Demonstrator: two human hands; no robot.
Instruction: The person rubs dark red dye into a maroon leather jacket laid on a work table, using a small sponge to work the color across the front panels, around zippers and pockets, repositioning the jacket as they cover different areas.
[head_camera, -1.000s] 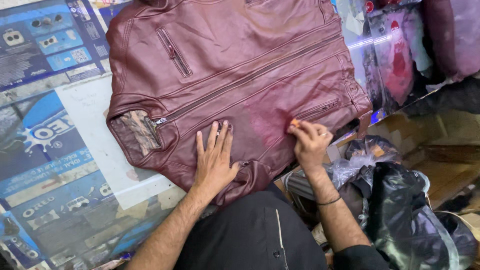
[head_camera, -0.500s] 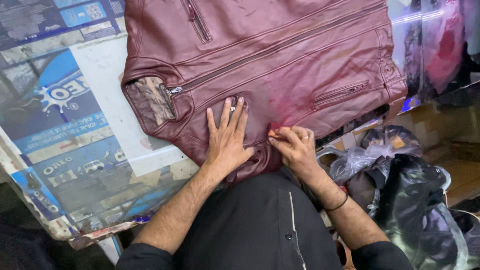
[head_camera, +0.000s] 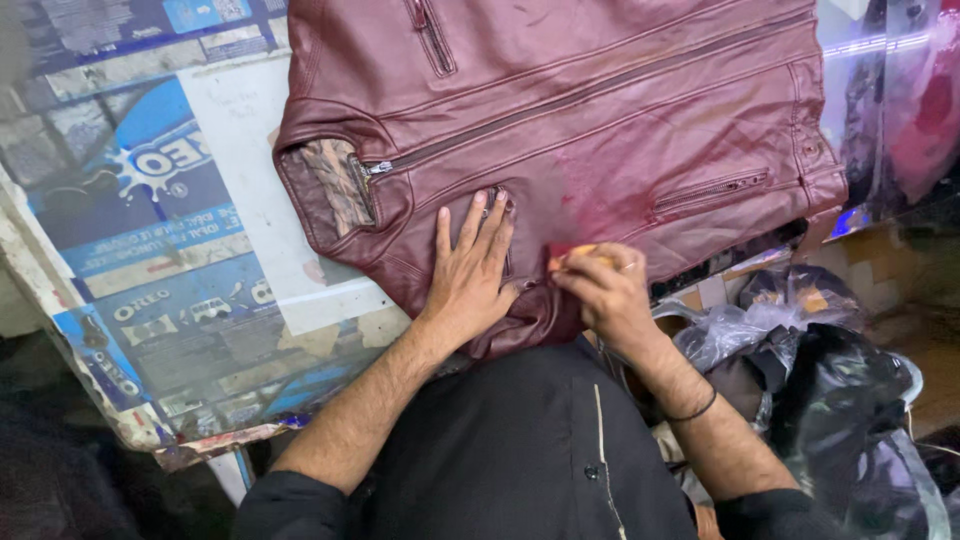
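In the head view, a maroon leather jacket is spread on the table. The left hand is pressed flat on it, fingers apart. At its 3 o'clock, the right hand is closed on a small orange pad, probably a sponge.

Even overhead light, soft blurred edges
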